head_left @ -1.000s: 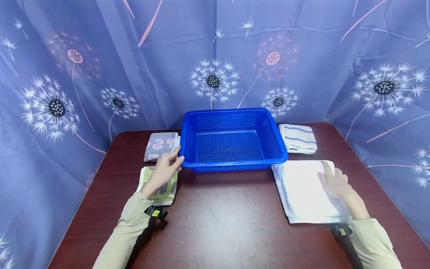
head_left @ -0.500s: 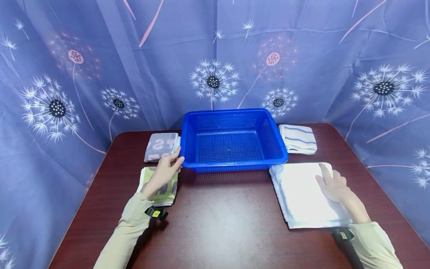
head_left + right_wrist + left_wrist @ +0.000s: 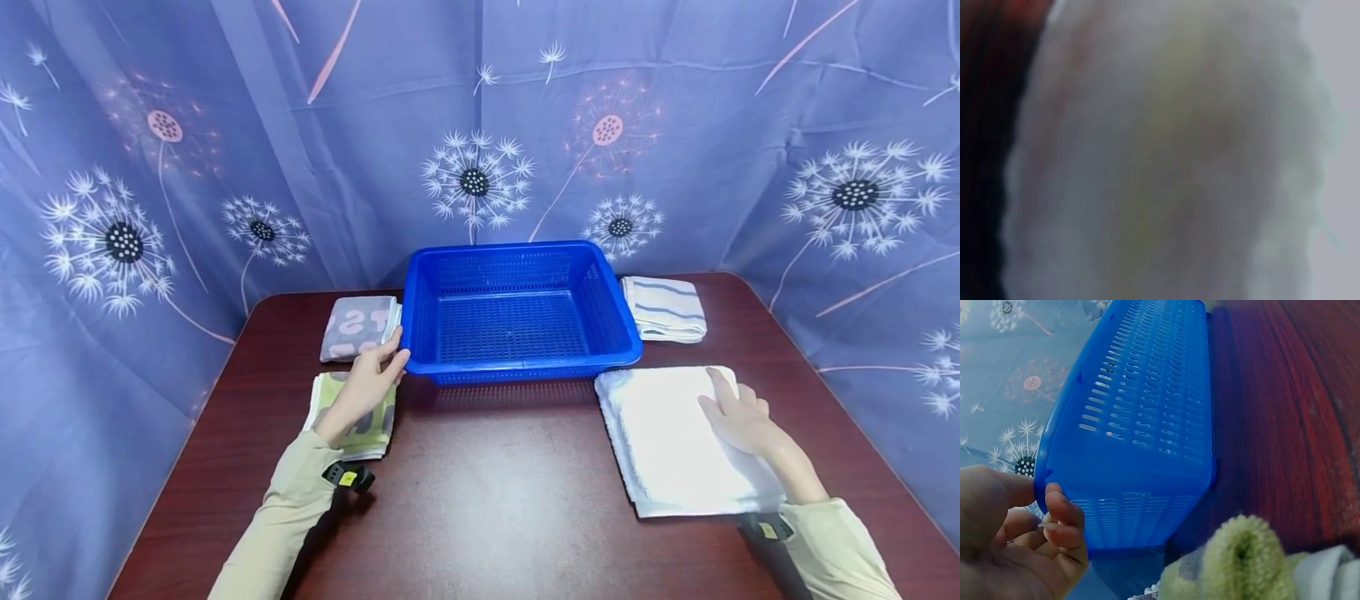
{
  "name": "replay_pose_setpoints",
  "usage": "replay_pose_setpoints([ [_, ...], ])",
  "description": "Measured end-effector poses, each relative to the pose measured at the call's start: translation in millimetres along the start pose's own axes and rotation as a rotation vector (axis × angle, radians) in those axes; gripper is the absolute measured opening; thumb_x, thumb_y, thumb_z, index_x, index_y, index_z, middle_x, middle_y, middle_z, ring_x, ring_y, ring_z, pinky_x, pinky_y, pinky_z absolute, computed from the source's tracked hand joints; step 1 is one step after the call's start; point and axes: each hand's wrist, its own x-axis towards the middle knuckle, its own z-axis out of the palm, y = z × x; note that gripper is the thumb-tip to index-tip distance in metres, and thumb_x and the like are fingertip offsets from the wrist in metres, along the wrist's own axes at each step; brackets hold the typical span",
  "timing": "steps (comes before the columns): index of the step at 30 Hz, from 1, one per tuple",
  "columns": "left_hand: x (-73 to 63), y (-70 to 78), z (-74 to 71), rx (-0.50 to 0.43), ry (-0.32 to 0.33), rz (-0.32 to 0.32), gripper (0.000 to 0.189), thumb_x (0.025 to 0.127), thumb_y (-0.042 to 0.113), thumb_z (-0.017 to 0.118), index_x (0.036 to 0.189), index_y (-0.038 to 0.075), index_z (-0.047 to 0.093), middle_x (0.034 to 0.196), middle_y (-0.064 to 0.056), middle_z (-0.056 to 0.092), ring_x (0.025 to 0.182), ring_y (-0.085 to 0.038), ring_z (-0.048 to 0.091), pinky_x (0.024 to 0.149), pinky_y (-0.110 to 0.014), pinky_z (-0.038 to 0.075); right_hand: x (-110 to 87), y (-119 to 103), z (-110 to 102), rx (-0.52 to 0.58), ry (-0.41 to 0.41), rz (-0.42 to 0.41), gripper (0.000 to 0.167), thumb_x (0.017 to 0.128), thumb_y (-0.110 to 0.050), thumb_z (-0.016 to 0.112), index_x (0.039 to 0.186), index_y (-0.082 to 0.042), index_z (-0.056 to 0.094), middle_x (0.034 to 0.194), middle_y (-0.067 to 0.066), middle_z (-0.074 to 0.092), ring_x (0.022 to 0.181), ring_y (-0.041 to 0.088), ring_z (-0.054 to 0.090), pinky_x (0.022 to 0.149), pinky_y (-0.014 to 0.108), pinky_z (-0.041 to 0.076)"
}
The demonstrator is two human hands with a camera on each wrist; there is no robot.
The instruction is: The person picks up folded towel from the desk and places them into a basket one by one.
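Note:
A blue plastic basket [image 3: 517,367] with slotted walls stands at the back middle of the table. My left hand [image 3: 365,385] holds its rim at the left front corner, and in the left wrist view the fingers [image 3: 1066,515] curl at the rim's edge. On the right lies a folded white towel [image 3: 667,442], with my right hand [image 3: 738,417] resting on its right part, fingers extended. Blurred towel fabric [image 3: 1116,156] fills most of the right wrist view, and the hand does not show there.
A grey towel with pink letters [image 3: 356,325] lies left of the basket, with a green patterned towel [image 3: 375,425] in front, under the left forearm. Right of the basket sits a striped white towel [image 3: 667,308]. A dandelion-print curtain [image 3: 360,167] hangs behind the dark red table [image 3: 480,500].
The white towel and my right hand have slid slightly toward the front and left, away from the basket's rim. My left hand and the basket stay in place.

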Motion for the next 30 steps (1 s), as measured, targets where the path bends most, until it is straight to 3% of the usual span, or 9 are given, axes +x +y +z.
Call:
replay_pose_setpoints([
  [5,-0.1,0.2,0.4,-0.033,-0.008,0.005,0.052,0.101,0.014,0.048,0.146,-0.007,0.03,0.069,-0.021,0.056,0.065,-0.026,0.056,0.058,-0.019,0.044,-2.3,-2.6,-0.1,0.009,0.006,-0.016,0.064,0.105,-0.035,0.024,0.148,0.009,0.004,0.138,0.047,0.015,0.121,0.067,0.015,0.092,0.074,0.013],
  [13,0.1,0.6,0.4,-0.026,-0.016,-0.008,0.052,0.102,0.013,0.046,0.146,-0.007,0.027,0.065,-0.012,0.054,0.065,-0.019,0.054,0.057,-0.018,0.042,-3.0,-4.8,-2.6,-0.011,0.017,-0.028,0.067,0.104,-0.037,0.033,0.147,0.009,0.012,0.14,0.044,0.021,0.121,0.065,0.021,0.091,0.074,0.018],
  [19,-6.2,24.7,-3.4,-0.034,-0.032,-0.021,0.05,0.101,0.007,0.044,0.144,-0.013,0.027,0.065,-0.015,0.053,0.066,-0.024,0.054,0.057,-0.018,0.042,-5.6,-6.5,-3.7,0.01,0.033,-0.037,0.066,0.101,-0.038,0.044,0.146,0.004,0.019,0.141,0.037,0.029,0.12,0.061,0.028,0.089,0.072,0.024],
  [22,-10.8,37.6,-6.2,-0.017,-0.038,-0.022,0.049,0.101,0.005,0.044,0.143,-0.016,0.027,0.065,-0.013,0.053,0.065,-0.021,0.054,0.058,-0.017,0.042,-6.6,-8.0,-3.8,0.036,0.03,-0.045,0.065,0.1,-0.038,0.047,0.145,0.002,0.021,0.141,0.035,0.03,0.118,0.059,0.03,0.088,0.071,0.026],
  [30,-12.8,40.4,-6.8,-0.027,-0.038,-0.02,0.049,0.102,0.005,0.042,0.143,-0.015,0.027,0.068,-0.019,0.055,0.065,-0.019,0.053,0.058,-0.017,0.041,-6.3,-7.5,-4.1,0.08,-0.013,-0.049,0.071,0.098,-0.042,0.05,0.147,0.0,0.019,0.141,0.035,0.028,0.12,0.057,0.027,0.088,0.07,0.026],
])
